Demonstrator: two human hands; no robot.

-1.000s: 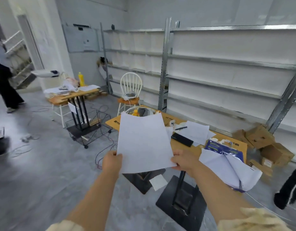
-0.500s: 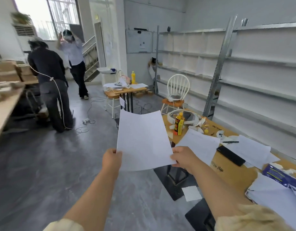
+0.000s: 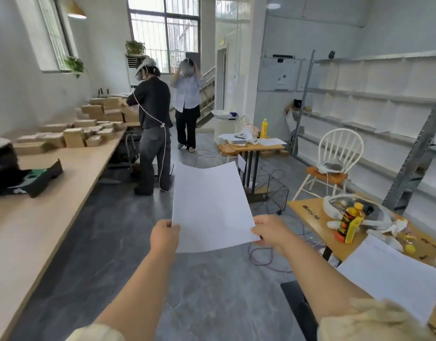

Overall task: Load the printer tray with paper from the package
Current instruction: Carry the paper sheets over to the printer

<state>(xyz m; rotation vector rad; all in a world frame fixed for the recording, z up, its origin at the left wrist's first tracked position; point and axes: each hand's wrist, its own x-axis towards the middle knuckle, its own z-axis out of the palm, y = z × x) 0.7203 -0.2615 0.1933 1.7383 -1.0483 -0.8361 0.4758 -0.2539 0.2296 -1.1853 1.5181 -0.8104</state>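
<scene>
I hold a white sheaf of paper out in front of me over the grey floor. My left hand grips its lower left corner and my right hand grips its lower right corner. At the far left edge, on a long wooden table, sits a black machine with a dark tray sticking out toward the room; it may be the printer. The paper package is out of sight.
Two people stand ahead by the long table, which holds several cardboard boxes. On my right a wooden desk carries loose sheets, a bottle and a headset. A white chair, a wire basket and floor cables lie ahead.
My view has swung left from the desk and shelves toward the room's middle and the long table. Both hands keep the same hold on the paper.
</scene>
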